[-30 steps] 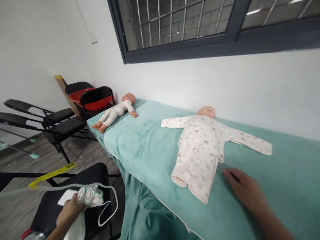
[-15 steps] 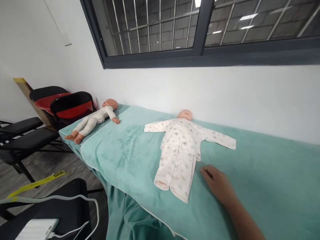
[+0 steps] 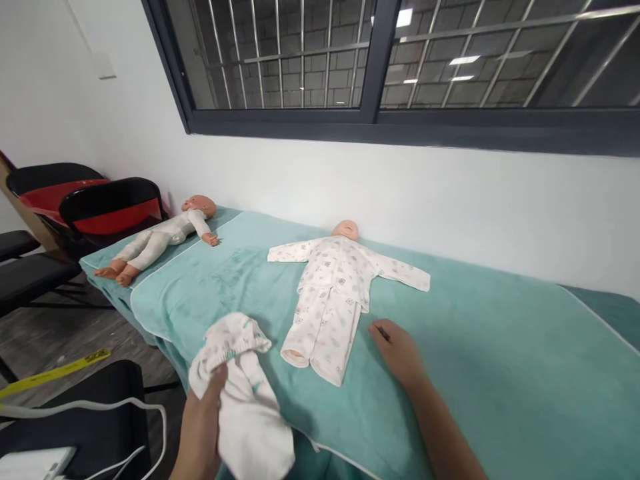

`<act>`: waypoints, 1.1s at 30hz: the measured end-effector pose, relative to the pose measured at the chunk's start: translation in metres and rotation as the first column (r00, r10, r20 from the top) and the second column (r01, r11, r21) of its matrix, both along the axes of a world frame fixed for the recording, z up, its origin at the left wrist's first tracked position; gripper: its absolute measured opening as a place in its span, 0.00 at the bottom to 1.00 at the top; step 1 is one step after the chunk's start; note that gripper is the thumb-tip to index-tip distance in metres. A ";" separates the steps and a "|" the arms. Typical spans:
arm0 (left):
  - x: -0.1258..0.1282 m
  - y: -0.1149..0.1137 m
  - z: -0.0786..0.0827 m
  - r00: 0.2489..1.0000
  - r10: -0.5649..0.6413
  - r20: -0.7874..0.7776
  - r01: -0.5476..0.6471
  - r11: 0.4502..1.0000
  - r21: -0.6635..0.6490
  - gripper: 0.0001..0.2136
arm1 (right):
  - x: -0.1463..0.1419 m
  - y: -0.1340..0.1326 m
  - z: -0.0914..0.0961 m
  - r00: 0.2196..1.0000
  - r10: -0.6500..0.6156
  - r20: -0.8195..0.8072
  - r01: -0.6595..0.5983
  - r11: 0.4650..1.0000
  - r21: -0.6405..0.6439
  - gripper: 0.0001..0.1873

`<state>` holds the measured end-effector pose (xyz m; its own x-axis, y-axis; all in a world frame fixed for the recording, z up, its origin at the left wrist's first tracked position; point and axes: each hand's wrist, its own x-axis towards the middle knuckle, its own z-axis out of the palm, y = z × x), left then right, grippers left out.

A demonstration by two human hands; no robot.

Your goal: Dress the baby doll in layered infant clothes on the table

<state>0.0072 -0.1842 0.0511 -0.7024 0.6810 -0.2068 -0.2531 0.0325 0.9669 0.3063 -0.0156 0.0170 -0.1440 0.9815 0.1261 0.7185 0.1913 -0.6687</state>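
The left hand (image 3: 203,423) pinches a printed white garment (image 3: 256,427) just below its gathered edge, thumb on top; the grip there seems meant to keep that edge together while the rest hangs loose. The garment is over the near border of the green blanket (image 3: 480,373), its long axis running from the gathered end, just beyond the thumb, down to the loose end at the hand's right and nearer the wearer.

The right hand (image 3: 397,350) is curled beside the printed outfit (image 3: 333,287), with nothing showing in it; whether its fingertips meet I cannot tell from this angle. The outfit lies between and beyond the hands, hems nearer, doll's head (image 3: 346,230) away, sleeves stretched sideways, probably to keep it flat. Far beyond the left hand, a second doll (image 3: 163,237) lies slantwise, feet pointing left.
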 end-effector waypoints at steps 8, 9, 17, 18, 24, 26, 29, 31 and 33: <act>0.005 0.097 0.051 0.966 -0.118 0.231 0.031 0.936 0.350 0.22 | 0.007 -0.002 0.001 0.915 -0.100 -0.391 0.070 0.994 -0.090 0.17; 0.010 0.103 0.054 0.951 -0.164 0.263 0.060 0.930 0.364 0.21 | 0.009 -0.001 0.000 0.879 -0.116 -0.462 0.080 0.992 -0.097 0.17; 0.048 0.113 0.054 0.819 -0.390 0.421 0.216 0.889 0.403 0.19 | 0.022 0.006 -0.006 0.475 -0.138 -0.869 0.088 0.990 -0.109 0.14; 0.053 0.111 0.053 0.813 -0.403 0.420 0.230 0.885 0.404 0.19 | 0.022 0.006 -0.006 0.440 -0.129 -0.889 0.083 0.991 -0.103 0.14; 0.078 0.101 0.041 0.781 -0.454 0.429 0.323 0.882 0.344 0.25 | 0.022 0.004 -0.002 0.437 -0.059 -0.898 -0.079 0.991 -0.104 0.19; 0.087 0.103 0.042 0.766 -0.483 0.425 0.354 0.867 0.350 0.26 | 0.021 0.002 0.002 0.459 -0.033 -0.888 -0.164 0.979 -0.121 0.26; 0.104 0.109 0.047 0.740 -0.547 0.392 0.407 0.828 0.387 0.28 | 0.018 -0.002 0.008 0.467 0.030 -0.884 -0.296 0.947 -0.125 0.38; 0.118 0.114 0.050 0.700 -0.604 0.382 0.449 0.788 0.422 0.31 | 0.015 -0.005 0.012 0.440 0.068 -0.896 -0.377 0.919 -0.115 0.45; 0.134 0.116 0.050 0.624 -0.681 0.383 0.509 0.726 0.462 0.33 | 0.014 -0.009 0.016 0.427 0.079 -0.901 -0.414 0.903 -0.117 0.50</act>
